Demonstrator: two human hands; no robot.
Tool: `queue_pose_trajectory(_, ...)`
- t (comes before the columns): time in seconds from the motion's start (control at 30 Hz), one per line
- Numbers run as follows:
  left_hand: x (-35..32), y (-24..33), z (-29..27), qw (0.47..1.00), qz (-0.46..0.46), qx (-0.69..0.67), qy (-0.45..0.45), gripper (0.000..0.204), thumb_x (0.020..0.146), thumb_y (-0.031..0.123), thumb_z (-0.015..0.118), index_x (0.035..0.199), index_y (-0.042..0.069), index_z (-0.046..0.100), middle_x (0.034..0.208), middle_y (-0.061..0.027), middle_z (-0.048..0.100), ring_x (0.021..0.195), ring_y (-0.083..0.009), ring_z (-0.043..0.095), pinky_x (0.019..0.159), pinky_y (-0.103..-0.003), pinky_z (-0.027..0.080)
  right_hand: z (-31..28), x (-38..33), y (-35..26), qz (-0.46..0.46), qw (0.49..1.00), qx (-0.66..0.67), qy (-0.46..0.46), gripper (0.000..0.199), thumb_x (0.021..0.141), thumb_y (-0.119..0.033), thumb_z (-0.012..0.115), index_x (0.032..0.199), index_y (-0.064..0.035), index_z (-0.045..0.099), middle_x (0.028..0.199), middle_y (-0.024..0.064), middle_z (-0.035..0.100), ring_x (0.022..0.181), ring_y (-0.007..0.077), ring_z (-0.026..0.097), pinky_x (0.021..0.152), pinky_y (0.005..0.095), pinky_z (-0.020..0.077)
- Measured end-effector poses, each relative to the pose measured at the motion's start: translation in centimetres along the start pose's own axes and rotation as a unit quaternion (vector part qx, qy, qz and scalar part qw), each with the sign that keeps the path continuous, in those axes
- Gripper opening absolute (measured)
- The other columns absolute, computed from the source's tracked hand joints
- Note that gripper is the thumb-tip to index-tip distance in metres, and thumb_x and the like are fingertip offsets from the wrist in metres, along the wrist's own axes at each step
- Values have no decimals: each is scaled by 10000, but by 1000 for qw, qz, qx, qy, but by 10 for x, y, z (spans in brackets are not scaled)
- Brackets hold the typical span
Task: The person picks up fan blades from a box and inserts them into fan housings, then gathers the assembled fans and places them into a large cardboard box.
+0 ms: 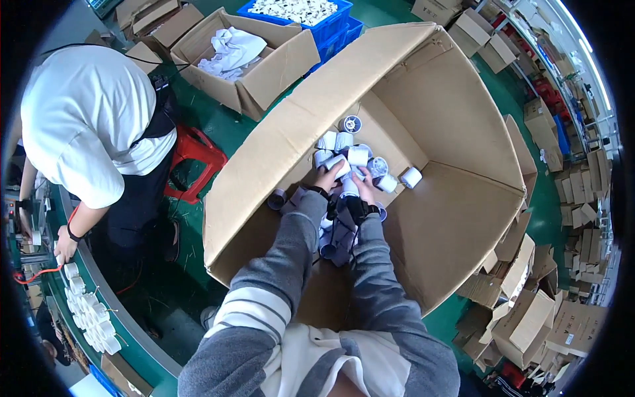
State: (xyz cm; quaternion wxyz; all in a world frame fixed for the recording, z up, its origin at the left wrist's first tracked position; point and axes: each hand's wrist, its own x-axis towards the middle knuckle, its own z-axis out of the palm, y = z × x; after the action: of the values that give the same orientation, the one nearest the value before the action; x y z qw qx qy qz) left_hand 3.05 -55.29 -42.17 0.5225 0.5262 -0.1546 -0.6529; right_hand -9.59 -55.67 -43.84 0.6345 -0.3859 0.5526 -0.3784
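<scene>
Both my arms reach down into a large open cardboard box [473, 218] holding a pile of short white cylinders. My left hand [325, 178] is closed around a white cylinder [338, 165] on top of the pile. Just to its right, my right hand [365, 188] has its fingers curled against another white cylinder [358, 173], which is partly hidden. Around them lie more cylinders, some on their sides; one upturned cylinder [351, 124] shows a spoked end. A lone cylinder [411, 177] rests to the right of the pile. My forearms cover part of the nearer pieces.
A co-worker [92, 119] stands at left beside a red stool [192, 165], one hand at a bench [142, 344] with white cylindrical parts [92, 314]. Farther off are a carton [278, 69] with white cloth and a blue crate [337, 26]. Cartons [529, 324] crowd the right.
</scene>
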Motion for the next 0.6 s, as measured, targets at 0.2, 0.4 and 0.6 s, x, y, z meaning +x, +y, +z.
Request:
queue_pose_trajectory(0.2, -23, 105, 39, 965, 92, 147, -195, 500, 608, 241, 731, 1011, 24, 531, 920, -79, 579, 874, -167, 552, 720, -271, 445, -6, -19, -86, -223, 964, 146, -5, 501, 787, -62, 559, 1228, -30, 324, 1144, 106, 450, 1040, 180, 439, 885, 281, 346)
queue_pose_trajectory(0.4, -192, 264, 56, 826, 383, 372, -180, 498, 582, 184, 745, 984, 10, 508, 879, -68, 558, 821, -145, 537, 733, -259, 438, 59, -117, -246, -468, 858, 134, -164, 566, 770, -75, 560, 1247, -40, 257, 1234, 167, 368, 1061, 216, 437, 917, 324, 325)
queue_pose_trajectory(0.6, -419, 267, -30, 759, 618, 205, 28, 562, 638, 297, 701, 1068, 13, 476, 969, -86, 535, 905, -158, 523, 781, -275, 413, 183, -258, -294, -497, 712, 148, -473, 635, 764, -205, 582, 1255, -41, 214, 1227, 200, 358, 1084, 236, 416, 915, 339, 329)
